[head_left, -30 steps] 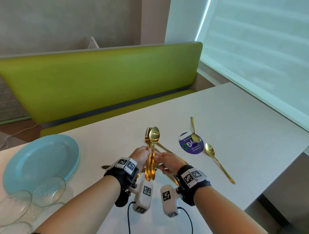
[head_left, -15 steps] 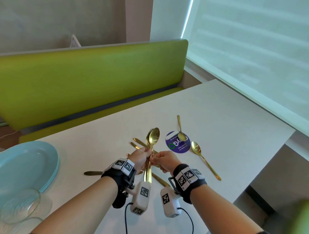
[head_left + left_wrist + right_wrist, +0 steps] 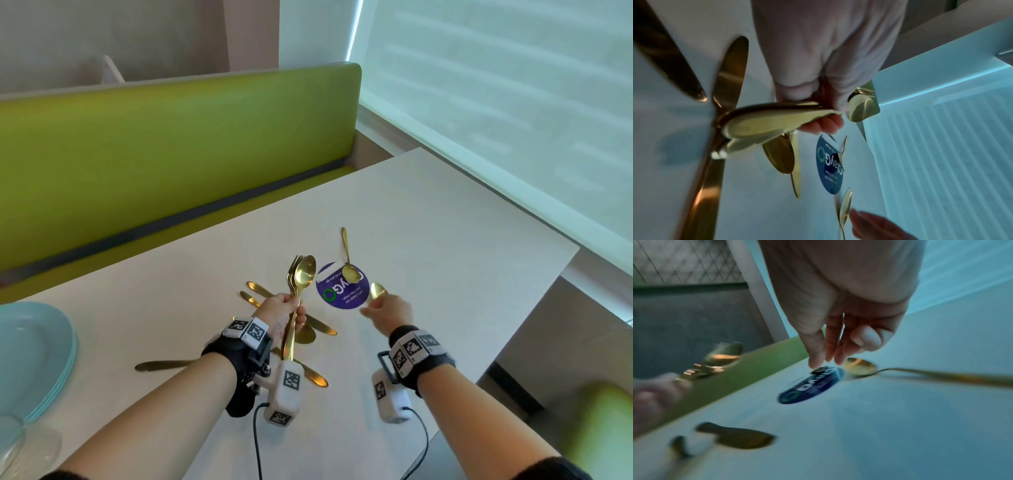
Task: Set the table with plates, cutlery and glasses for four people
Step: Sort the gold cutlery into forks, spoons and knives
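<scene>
Nearest, my left hand grips an upright bundle of gold forks and a gold spoon above the white table, over loose gold knives. Beside it, my right hand hovers with relaxed fingers, holding nothing, over a gold spoon near the table's right edge. Farther out, another gold spoon rests on a round blue sticker. Pale blue plates sit at the left edge.

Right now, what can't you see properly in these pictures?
- Head view: the handle of the spoon beside the sticker is hidden under the right hand.
- Head view: the plates and a glass are cut off by the left edge.
- Right wrist view: the cutlery bundle in the left hand is blurred.
</scene>
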